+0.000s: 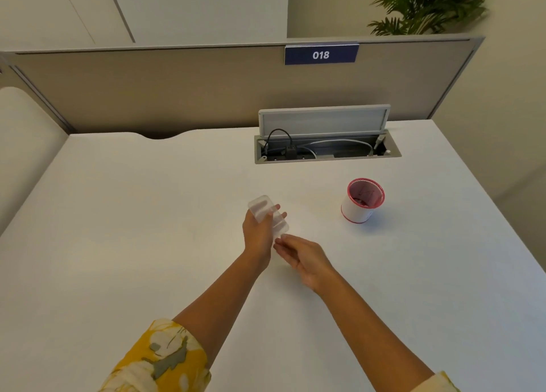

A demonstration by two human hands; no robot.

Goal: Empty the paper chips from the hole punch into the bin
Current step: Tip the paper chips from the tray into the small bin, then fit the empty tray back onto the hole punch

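Note:
My left hand (257, 234) holds a flat, translucent white plastic piece (267, 214), apparently the hole punch's chip tray or base, tilted above the white desk (147, 244). My right hand (301, 257) touches the piece's near end with its fingertips. A small round bin (362, 201), white with a red rim and red inside, stands upright on the desk to the right of both hands, about a hand's length away. Something dark lies at its bottom. No loose paper chips are visible.
An open cable box (325, 149) with its lid raised and wires inside sits in the desk behind the bin. A beige partition (177, 90) with a blue "018" label (321, 55) closes the far edge. The desk's right edge runs near the bin.

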